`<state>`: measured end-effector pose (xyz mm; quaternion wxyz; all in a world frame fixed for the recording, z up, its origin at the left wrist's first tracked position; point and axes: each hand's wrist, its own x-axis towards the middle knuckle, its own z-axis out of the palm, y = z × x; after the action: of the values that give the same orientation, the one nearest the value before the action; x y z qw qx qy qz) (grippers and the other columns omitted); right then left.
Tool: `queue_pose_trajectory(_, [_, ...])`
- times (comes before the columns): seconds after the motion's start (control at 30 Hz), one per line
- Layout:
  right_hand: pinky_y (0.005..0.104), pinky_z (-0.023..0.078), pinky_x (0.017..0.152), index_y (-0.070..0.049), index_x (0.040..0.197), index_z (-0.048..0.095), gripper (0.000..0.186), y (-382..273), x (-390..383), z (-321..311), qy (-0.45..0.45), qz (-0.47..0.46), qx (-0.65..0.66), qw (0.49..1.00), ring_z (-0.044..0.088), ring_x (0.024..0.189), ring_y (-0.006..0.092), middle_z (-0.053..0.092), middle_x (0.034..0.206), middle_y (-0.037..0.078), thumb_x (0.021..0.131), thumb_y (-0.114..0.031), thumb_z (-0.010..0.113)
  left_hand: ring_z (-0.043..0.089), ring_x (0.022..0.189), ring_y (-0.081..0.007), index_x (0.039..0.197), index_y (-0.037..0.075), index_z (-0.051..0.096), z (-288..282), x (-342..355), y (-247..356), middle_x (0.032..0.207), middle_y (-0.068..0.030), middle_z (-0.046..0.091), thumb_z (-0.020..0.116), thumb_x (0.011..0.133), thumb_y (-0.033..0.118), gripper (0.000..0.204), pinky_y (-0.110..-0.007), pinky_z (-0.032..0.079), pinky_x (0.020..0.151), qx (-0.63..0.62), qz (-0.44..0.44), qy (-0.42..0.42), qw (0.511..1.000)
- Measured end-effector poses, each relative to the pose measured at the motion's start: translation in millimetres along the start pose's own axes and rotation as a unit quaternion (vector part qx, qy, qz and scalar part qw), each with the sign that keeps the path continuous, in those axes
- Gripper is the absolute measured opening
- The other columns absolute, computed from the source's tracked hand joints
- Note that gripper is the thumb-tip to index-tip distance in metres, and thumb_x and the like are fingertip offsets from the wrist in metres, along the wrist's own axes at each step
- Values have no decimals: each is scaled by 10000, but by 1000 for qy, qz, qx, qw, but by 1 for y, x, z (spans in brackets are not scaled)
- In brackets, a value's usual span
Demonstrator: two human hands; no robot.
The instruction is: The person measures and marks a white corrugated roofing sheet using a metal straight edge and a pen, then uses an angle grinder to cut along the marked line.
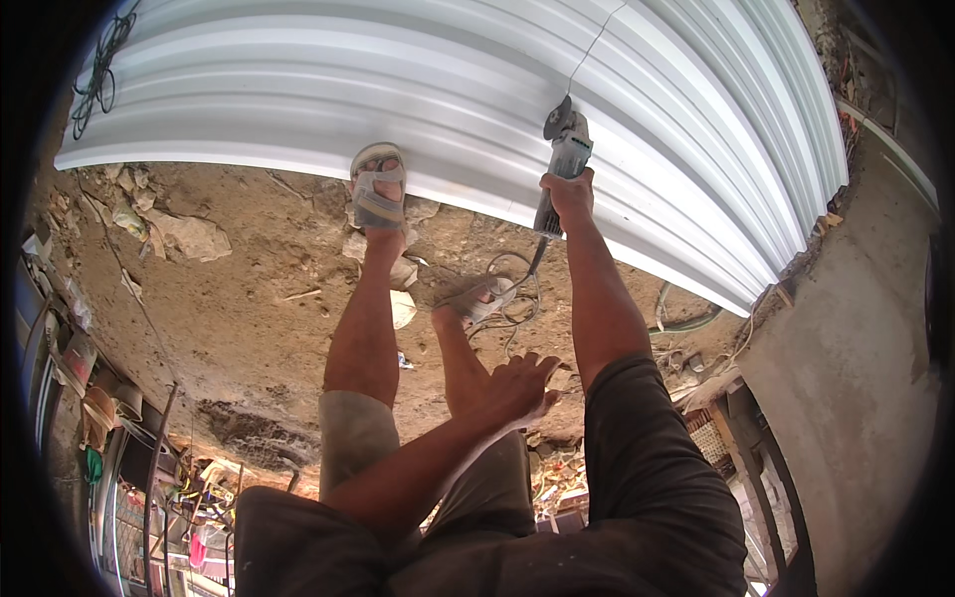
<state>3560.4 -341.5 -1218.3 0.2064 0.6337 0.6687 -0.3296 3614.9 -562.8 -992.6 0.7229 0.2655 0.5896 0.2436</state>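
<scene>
My right hand (pixel 571 195) is wrapped round the body of a grey angle grinder (pixel 569 157). The grinder's dark disc (pixel 558 116) sits at the near end of a thin dark line that runs up across the white corrugated metal sheet (pixel 279 95). Whether the disc touches the sheet, I cannot tell. From the grinder's rear a dark power cord (pixel 538 261) drops to the ground in loose loops. My left hand (pixel 520 386) holds nothing, reaching across in front of my body with its fingers stretched and apart. My left sandalled foot (pixel 379 189) rests on the sheet's near edge.
My other sandalled foot (pixel 489 298) stands on bare dirt (pixel 249 289) beside the looped cord. A coil of dark cable (pixel 99 75) lies on the sheet's far left. Broken stones (pixel 189 234) are scattered at left. A concrete slab (pixel 846 378) runs along the right.
</scene>
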Motion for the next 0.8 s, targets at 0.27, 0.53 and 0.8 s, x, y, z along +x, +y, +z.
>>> queue_pose_trajectory(0.27, [484, 524, 892, -6, 1263, 419, 739, -1, -10, -1, -23, 5, -9, 1000, 655, 1041, 424, 651, 1109, 260, 645, -229, 757, 532, 1278, -387, 1466, 105, 413, -5, -1, 1, 1368, -222, 532, 601, 973, 386, 598, -516, 447, 1028, -1, -15, -12, 1000])
queue_pose_trajectory(0.53, [467, 544, 798, -42, 1189, 434, 701, 6, -4, 0, -15, 5, 10, 1000, 674, 917, 362, 654, 1021, 199, 621, -240, 795, 552, 1237, -396, 1442, 96, 440, -3, 0, 1, 1331, -227, 553, 626, 958, 366, 585, -510, 453, 1010, -3, -5, 2, 1000])
queue_pose_trajectory(0.8, [477, 527, 881, -3, 1266, 421, 743, 9, -9, 0, -29, 15, 4, 999, 663, 1019, 411, 658, 1085, 252, 647, -237, 760, 573, 1192, -395, 1425, 81, 452, -1, 1, 1, 1289, -234, 570, 642, 950, 349, 578, -506, 463, 986, -3, 1, 16, 1000])
